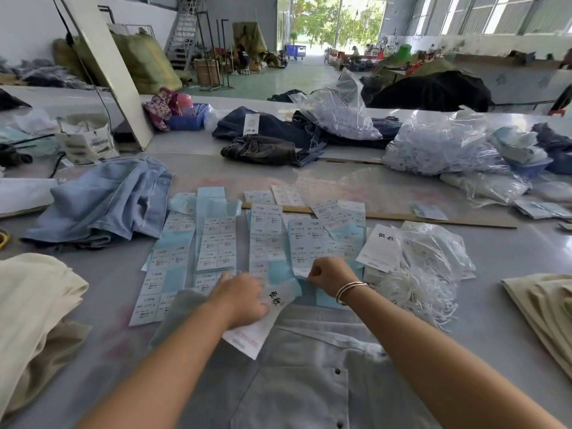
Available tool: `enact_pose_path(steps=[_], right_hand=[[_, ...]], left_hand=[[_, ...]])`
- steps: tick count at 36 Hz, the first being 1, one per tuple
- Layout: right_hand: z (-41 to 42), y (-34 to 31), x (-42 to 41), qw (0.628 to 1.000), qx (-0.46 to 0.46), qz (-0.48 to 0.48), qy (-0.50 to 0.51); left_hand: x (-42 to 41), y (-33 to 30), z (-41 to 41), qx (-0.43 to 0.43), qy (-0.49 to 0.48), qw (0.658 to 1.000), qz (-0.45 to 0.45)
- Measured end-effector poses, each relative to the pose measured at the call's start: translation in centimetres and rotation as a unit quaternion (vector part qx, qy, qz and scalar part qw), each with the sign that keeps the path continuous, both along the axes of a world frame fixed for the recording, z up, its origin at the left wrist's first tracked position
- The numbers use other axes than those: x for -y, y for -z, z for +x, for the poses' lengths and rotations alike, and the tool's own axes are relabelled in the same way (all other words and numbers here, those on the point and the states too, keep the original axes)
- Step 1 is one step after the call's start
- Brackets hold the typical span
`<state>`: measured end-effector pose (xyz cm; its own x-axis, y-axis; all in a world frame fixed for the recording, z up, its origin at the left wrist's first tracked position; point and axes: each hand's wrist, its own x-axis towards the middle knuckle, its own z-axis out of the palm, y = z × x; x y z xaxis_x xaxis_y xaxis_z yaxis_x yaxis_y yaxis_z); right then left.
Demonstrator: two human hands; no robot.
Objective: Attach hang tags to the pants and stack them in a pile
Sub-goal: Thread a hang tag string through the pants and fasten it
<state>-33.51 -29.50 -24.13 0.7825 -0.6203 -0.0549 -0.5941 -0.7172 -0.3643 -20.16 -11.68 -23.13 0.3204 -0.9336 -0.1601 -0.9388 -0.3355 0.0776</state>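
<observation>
One grey table [510, 308], one pair of pale pants [309, 366] at the near edge, cut off below. Two hands: left hand [244, 300] presses one hang tag [257, 329] onto them, right hand [329, 278] fisted, contents hidden.

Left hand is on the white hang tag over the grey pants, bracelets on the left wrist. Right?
Not quite. In the head view the bracelets are on the right wrist. The left hand is on the white hang tag over the grey pants.
</observation>
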Motion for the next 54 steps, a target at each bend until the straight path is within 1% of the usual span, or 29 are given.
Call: enact_pose_path(steps=[1,3,5,6,9,12,15,17,20,23,26,29,31,33,36,37,43,48,50,52,53,54], right_hand=[[0.0,0.1,0.0,1.0,0.011,0.023,0.003],[0.1,0.4,-0.1,0.998,0.03,0.058,0.003],[0.1,0.8,-0.2,0.996,0.034,0.085,0.005],[0.0,0.9,-0.3,0.994,0.033,0.102,0.009],[0.0,1.2,-0.2,0.985,0.038,0.165,0.03],[-0.2,1.1,0.1,0.971,0.043,0.229,0.051],[-0.3,1.1,0.1,0.957,0.058,0.275,0.064],[-0.4,1.2,0.0,0.955,0.059,0.285,0.063],[-0.5,1.3,-0.2,0.951,0.069,0.296,0.056],[-0.7,1.4,-0.2,0.942,0.09,0.317,0.062],[-0.7,1.4,-0.1,0.938,0.1,0.324,0.073],[-0.6,1.6,0.0,0.93,0.114,0.334,0.1],[-0.5,1.6,0.0,0.928,0.12,0.335,0.111],[-0.4,1.6,0.0,0.925,0.124,0.34,0.117],[-0.2,1.6,-0.1,0.927,0.12,0.336,0.115],[-0.1,1.6,-0.2,0.928,0.118,0.334,0.113],[0.1,1.3,-0.3,0.925,0.1,0.35,0.111],[0.3,1.6,-0.3,0.919,0.117,0.357,0.114],[0.3,1.6,-0.2,0.908,0.141,0.371,0.133],[0.2,1.6,0.1,0.882,0.194,0.392,0.173],[-0.1,1.5,0.3,0.861,0.229,0.406,0.203],[-0.4,1.4,0.6,0.829,0.272,0.427,0.237]], left_hand=[[-0.2,-0.2,-0.1,0.012,0.019,0.998,-0.056],[-0.4,-0.4,-0.9,-0.006,0.085,0.984,-0.155],[-0.3,-0.3,-2.2,-0.027,0.156,0.971,-0.181],[-0.2,-0.1,-2.9,-0.045,0.164,0.969,-0.179],[0.3,0.8,-3.9,-0.119,0.112,0.975,-0.148],[0.7,1.5,-4.3,-0.16,0.068,0.975,-0.139],[0.9,2.0,-4.1,-0.212,-0.003,0.969,-0.124],[1.0,2.0,-4.0,-0.261,-0.06,0.956,-0.122],[1.2,1.7,-3.7,-0.309,-0.103,0.936,-0.136],[1.7,1.9,-3.7,-0.298,-0.1,0.942,-0.121],[1.7,2.4,-4.4,-0.3,-0.097,0.941,-0.127],[1.6,2.5,-4.7,-0.242,-0.081,0.959,-0.124],[1.6,3.2,-4.5,-0.198,-0.053,0.97,-0.128],[1.3,3.5,-4.6,-0.16,-0.025,0.974,-0.156],[1.0,4.0,-5.2,-0.09,0.039,0.971,-0.219],[1.0,4.1,-5.4,-0.08,0.042,0.971,-0.223],[1.6,4.3,-5.7,-0.07,0.008,0.982,-0.178],[1.6,4.1,-6.0,-0.061,0.006,0.985,-0.164],[1.5,4.1,-6.2,-0.051,0.002,0.985,-0.166],[1.4,4.1,-6.3,-0.04,-0.002,0.985,-0.168],[1.3,4.1,-6.3,-0.037,-0.001,0.985,-0.168],[1.3,4.1,-6.4,-0.035,0.001,0.985,-0.169]])
